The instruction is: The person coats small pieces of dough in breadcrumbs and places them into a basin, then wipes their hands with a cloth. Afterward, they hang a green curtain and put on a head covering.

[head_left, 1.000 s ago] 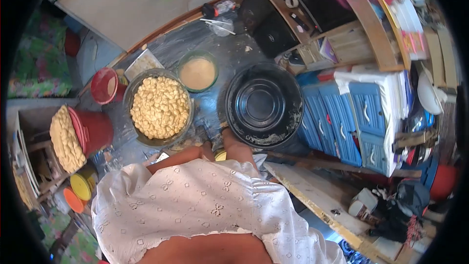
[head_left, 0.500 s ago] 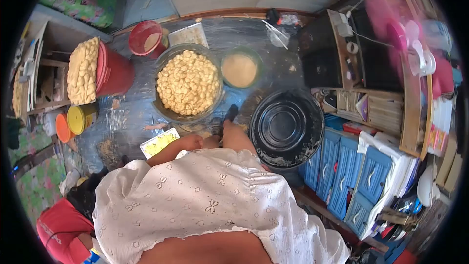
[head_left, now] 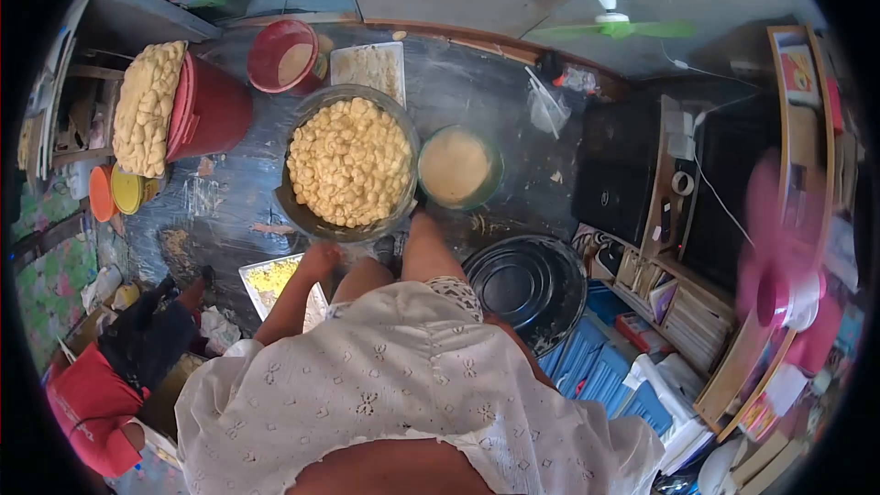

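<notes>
My left hand (head_left: 321, 261) hangs loosely closed, its fingers curled, above a white tray (head_left: 321, 305) holding yellow crumbly bits. Nothing sticks out of that hand. On my other side, the right forearm (head_left: 522, 346) shows between my white blouse (head_left: 394, 357) and a wide black basin (head_left: 513, 289); the right hand's fingers are hidden there. In front of my feet a large round tub (head_left: 286, 197) is heaped with pale yellow dough-like balls (head_left: 348, 160). Beside it is a green-rimmed bowl (head_left: 498, 185) of light brown powder or liquid (head_left: 454, 165).
To the left, a red bucket (head_left: 220, 110) stands near piled pale lumps (head_left: 147, 110). A red pail (head_left: 266, 60) and a dirty tray (head_left: 368, 73) are at the back. A person in red (head_left: 92, 412) is at lower left. Shelves, blue drawers (head_left: 587, 362) and a spinning pink fan (head_left: 770, 247) line the right.
The view has shifted, bringing the green ceiling fan into sight. My left hand has moved left, over the tray. More of my right forearm shows, and the black basin appears lower.
</notes>
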`<state>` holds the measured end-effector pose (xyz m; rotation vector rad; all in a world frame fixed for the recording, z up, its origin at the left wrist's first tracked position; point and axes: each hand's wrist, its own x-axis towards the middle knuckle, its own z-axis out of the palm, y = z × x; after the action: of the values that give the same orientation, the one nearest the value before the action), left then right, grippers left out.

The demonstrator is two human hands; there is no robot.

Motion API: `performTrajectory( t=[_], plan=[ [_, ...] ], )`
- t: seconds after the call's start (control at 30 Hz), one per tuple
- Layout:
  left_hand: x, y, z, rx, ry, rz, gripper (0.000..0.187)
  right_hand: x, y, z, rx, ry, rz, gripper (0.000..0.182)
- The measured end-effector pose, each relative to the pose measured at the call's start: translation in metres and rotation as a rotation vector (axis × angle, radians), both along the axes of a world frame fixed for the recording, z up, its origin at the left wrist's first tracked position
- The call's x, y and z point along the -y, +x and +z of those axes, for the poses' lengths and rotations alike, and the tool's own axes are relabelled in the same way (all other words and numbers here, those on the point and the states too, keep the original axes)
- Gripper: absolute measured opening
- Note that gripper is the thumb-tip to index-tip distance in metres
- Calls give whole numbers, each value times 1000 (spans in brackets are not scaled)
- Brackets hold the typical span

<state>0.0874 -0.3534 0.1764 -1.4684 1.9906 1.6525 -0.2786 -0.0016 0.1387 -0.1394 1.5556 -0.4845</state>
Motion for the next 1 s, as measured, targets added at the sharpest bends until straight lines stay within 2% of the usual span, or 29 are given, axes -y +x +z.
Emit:
performTrajectory(
  t=[0.07, 0.13, 0.2, 0.23, 0.3, 0.33, 0.43, 0.53, 0.6, 0.63, 0.67, 0.73, 0.77, 0.83, 0.9, 0.93, 0.97, 1.0],
  plan=[
    [16, -21, 4, 67, -78, 205, 25, 40, -14, 24, -16, 5, -9, 39],
    [22, -39, 6, 59, 26, 267, 28, 90, -21, 83, -11, 39, -6, 41],
    [24, -44, -3, -6, 74, 441, 27, 108, -29, 119, 10, 97, 36, 43],
    [17, -38, -18, -43, -22, 417, 26, 90, -44, 109, 52, 162, 65, 43],
    [3, -23, -42, -12, 65, 415, 26, 63, -61, 99, 88, 222, 181, 42],
    [-2, -16, -53, 5, 138, 403, 25, 74, -59, 111, 82, 217, 265, 42],
    [-18, 7, -86, 64, 153, 418, 25, 136, -46, 155, -57, 175, 357, 40],
    [-42, 29, -119, 141, 148, 424, 25, 157, -33, 143, 15, 251, 127, 41],
    [-46, 41, -125, 195, 167, 457, 24, 134, -34, 131, 89, 523, -95, 40],
    [-42, 44, -124, 195, 175, 465, 24, 146, -35, 148, 98, 534, 48, 39],
    [-39, 46, -121, 218, 181, 474, 24, 139, -43, 153, 96, 545, 58, 39],
    [-29, 51, -125, 239, 186, 497, 23, 125, -64, 158, 38, 681, 339, 35],
    [-22, 55, -134, 210, 182, 525, 23, 137, -76, 148, 33, 679, 355, 35],
    [-10, 59, -160, 204, 140, 555, 23, 180, -98, 120, 81, 422, 754, 34],
    [23, 55, -187, 246, 167, 539, 22, 242, -98, 56, -151, 82, 253, 31],
    [57, 38, -187, 266, 15, 510, 23, 297, -92, 10, -176, -119, 179, 30],
    [100, 22, -232, 279, -294, 442, 29, 406, -75, -70, -559, -218, 654, 30],
    [136, 12, -257, 266, -270, 422, 36, 461, -60, -103, -592, -309, 679, 31]
  ],
)
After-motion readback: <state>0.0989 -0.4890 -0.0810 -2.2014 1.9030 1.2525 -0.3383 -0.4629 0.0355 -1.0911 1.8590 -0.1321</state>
